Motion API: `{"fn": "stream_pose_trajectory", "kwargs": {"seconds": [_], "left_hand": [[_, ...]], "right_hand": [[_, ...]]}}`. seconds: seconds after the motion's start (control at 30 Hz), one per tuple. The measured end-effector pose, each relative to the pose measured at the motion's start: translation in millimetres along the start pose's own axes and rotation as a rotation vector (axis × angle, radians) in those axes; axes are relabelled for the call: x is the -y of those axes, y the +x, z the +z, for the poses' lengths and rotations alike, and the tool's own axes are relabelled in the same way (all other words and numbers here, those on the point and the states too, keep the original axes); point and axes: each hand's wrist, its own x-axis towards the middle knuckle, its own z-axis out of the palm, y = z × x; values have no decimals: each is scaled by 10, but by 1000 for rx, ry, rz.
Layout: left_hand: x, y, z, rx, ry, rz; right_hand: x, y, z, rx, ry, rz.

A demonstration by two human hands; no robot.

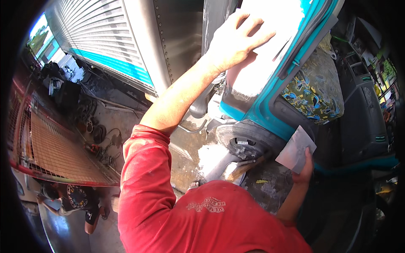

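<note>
My left hand (238, 40) rests with its fingers apart on the bright white panel (244, 78) of a teal-edged vehicle body, beside the open door frame (261, 111). Its fingertips press lightly on that surface. My right hand (305, 166) grips a pale, square sheet (296, 146), which looks like abrasive paper, low at the right by the door opening. A wheel (241, 139) shows below the panel.
A silver ribbed truck box (101, 38) stands at upper left. A seat with a patterned cover (312, 90) is inside the cab. A red-framed mesh rack (63, 147), tools and cables lie at left; another person (76, 198) is at lower left.
</note>
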Motion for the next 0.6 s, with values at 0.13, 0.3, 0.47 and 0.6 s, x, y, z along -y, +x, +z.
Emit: {"fn": "stream_pose_trajectory", "kwargs": {"seconds": [0.13, 0.3, 0.47, 0.6], "left_hand": [[-289, -492, 86, 85, -80, -29], [-664, -1406, 536, 46, -70, -9], [-1075, -2136, 630, 210, -183, -82], [-1097, -1880, 272, 259, -242, -111]], "right_hand": [[8, 18, -85, 13, 6, 20], [49, -17, -124, -32, -16, 8], [85, -68, -177, 1, -52, -14], [88, -66, -249, -52, -35, -7]]}}
